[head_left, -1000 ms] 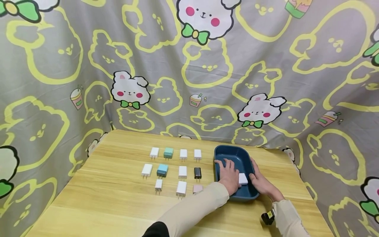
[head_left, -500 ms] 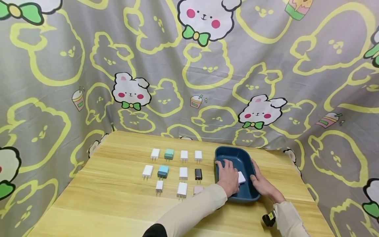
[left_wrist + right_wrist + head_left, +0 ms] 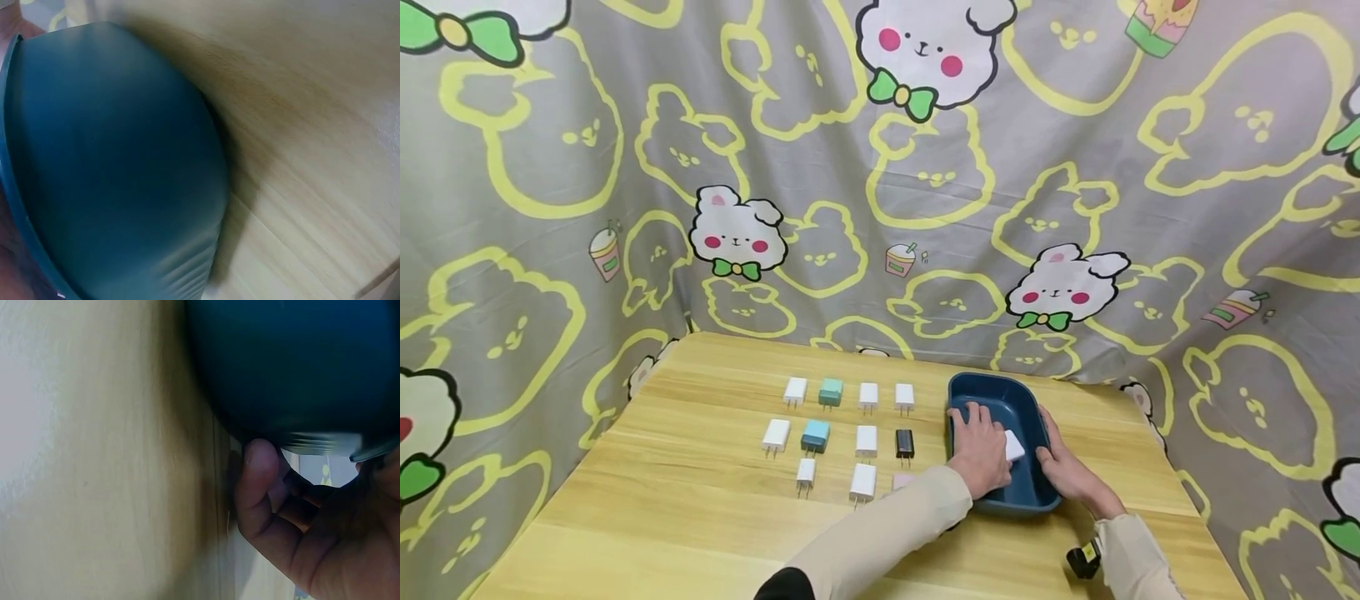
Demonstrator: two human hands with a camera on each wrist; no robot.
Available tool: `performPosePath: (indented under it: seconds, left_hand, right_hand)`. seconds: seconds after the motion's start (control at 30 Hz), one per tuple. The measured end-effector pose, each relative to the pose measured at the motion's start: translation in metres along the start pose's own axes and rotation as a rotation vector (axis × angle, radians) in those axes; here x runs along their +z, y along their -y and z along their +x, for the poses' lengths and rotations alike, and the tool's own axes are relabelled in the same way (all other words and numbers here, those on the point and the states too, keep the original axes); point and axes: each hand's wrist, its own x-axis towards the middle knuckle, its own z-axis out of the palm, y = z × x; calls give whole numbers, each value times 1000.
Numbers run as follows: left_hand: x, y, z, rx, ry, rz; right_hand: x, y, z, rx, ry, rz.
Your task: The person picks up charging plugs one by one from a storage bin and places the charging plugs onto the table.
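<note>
A dark blue plastic basin (image 3: 1024,487) stands at the right part of the table. My left hand (image 3: 981,454) reaches down inside it, palm down with the fingers bent. A white charger plug (image 3: 1014,447) sits against its thumb side and seems held there; the hand covers part of it. My right hand (image 3: 1070,473) grips the basin's right side. In the right wrist view its fingers (image 3: 259,462) curl against the lower outer wall. Mostly the basin's outer wall (image 3: 125,156) fills the left wrist view, with a little of my hand beyond the rim.
Several charger plugs lie in rows left of the basin: white (image 3: 862,482), green (image 3: 831,392), blue (image 3: 816,436) and black (image 3: 905,443). A pink plug (image 3: 902,482) is partly behind my left sleeve. Patterned curtains (image 3: 820,167) enclose the wooden table (image 3: 662,467).
The white charger plug has turned a little beside my left thumb and shifted slightly. My right hand keeps its grip on the basin. The view has moved slightly.
</note>
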Motion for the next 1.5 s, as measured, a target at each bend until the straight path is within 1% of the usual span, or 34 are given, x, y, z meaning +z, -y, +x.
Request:
performPosePath:
  seconds: [0.17, 0.27, 0.4, 0.43, 0.57, 0.63, 0.77, 0.87, 1.0, 1.1, 1.17, 1.23, 1.37, 1.5]
  left_hand:
    - [-3, 5, -2, -9, -25, -23]
    - [-5, 8, -2, -3, -44, -32]
    - [-7, 11, -3, 2, -61, -40]
    - [-8, 11, -3, 2, -66, -43]
    - [-11, 14, -4, 3, -88, -52]
    - [-12, 17, -5, 0, -101, -62]
    - [-11, 25, -8, -20, -118, -97]
    - [-10, 30, -11, -38, -128, -122]
    - [-10, 40, -15, -54, -154, -131]
    - [-12, 49, -20, -59, -170, -152]
    - [-13, 55, -23, -69, -181, -183]
    - [-15, 63, -26, -87, -197, -233]
    - [-17, 80, -33, -118, -243, -320]
    - [-12, 96, -42, -127, -286, -352]
  right_hand:
    - [0, -3, 0, -19, -13, -11]
    - [1, -8, 1, -56, -35, -25]
    - [0, -11, 1, -90, -33, -28]
    - [0, -11, 1, -94, -24, -12]
    - [-1, -6, 1, -78, 6, 1]
    - [-1, -5, 2, -75, 14, -12]
    - [-2, -3, 4, -71, 25, -80]
    - [-3, 1, 3, -43, 30, -92]
    - [-4, 5, 4, -17, 33, -89]
    - [-4, 4, 4, -20, 34, -88]
    - [-4, 4, 4, -19, 35, -80]
    - [-4, 4, 4, -20, 39, -80]
    - [-4, 4, 4, -10, 42, -102]
    - [-4, 3, 4, -3, 49, -114]
